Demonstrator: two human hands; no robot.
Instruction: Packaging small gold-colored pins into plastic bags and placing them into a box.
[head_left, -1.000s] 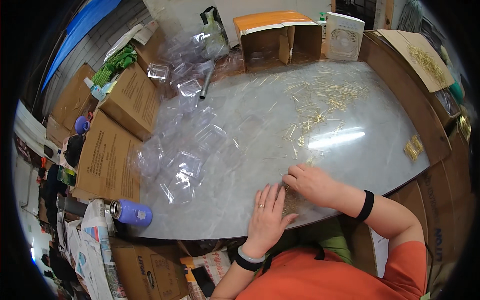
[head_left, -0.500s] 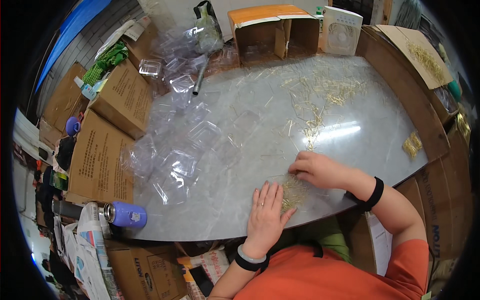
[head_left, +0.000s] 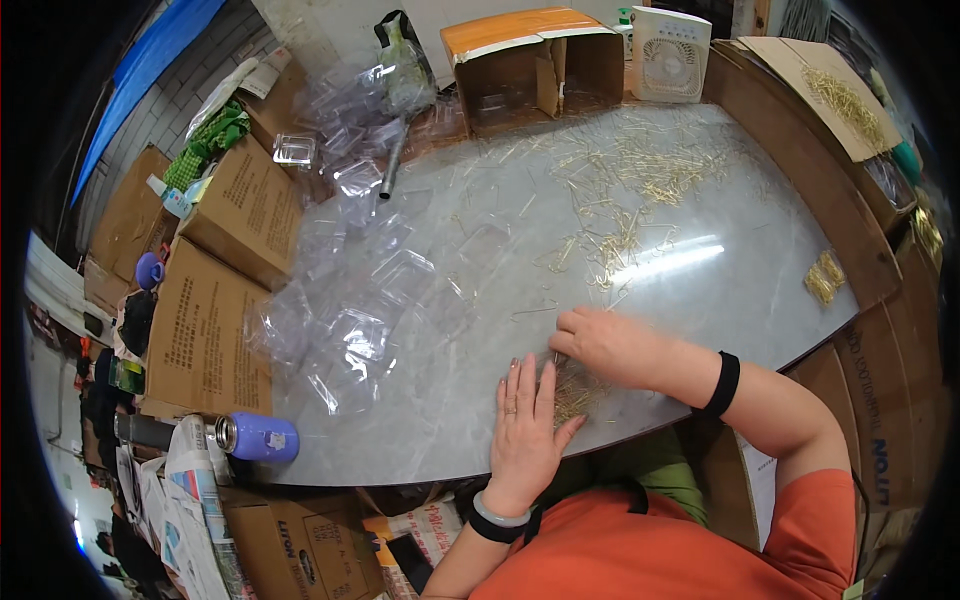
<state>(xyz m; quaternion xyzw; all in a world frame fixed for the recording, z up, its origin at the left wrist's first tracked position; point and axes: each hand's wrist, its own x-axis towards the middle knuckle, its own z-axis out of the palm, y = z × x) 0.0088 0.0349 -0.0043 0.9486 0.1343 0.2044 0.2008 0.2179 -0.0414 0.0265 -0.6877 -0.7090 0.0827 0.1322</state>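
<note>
My left hand (head_left: 525, 425) lies flat near the table's front edge, its fingers stretched out and its thumb spread. Beside it, between both hands, is a small pile of thin gold bent wire pieces (head_left: 575, 393). My right hand (head_left: 615, 347) is over the far side of that pile, slightly blurred. Its fingers are curled, thumb and fingertips pressed together, and what they pinch is hidden. Just beyond the fingertips, a trail of loose gold wire pieces (head_left: 610, 258) leads to a larger scattered heap (head_left: 665, 172) at the far right of the grey table (head_left: 440, 430).
Clear plastic trays (head_left: 370, 325) cover the table's left side, with a metal tube (head_left: 393, 165) behind. A purple bottle (head_left: 265, 437) stands at the left edge. Cardboard boxes (head_left: 205, 320) border the left. A white fan (head_left: 670, 58) stands at the back; a bagged gold bundle (head_left: 825, 278) lies right.
My right hand has shifted a little left across the pile, its fingers staying curled. My left hand stays flat beside the pile. The whole view has tilted slightly.
</note>
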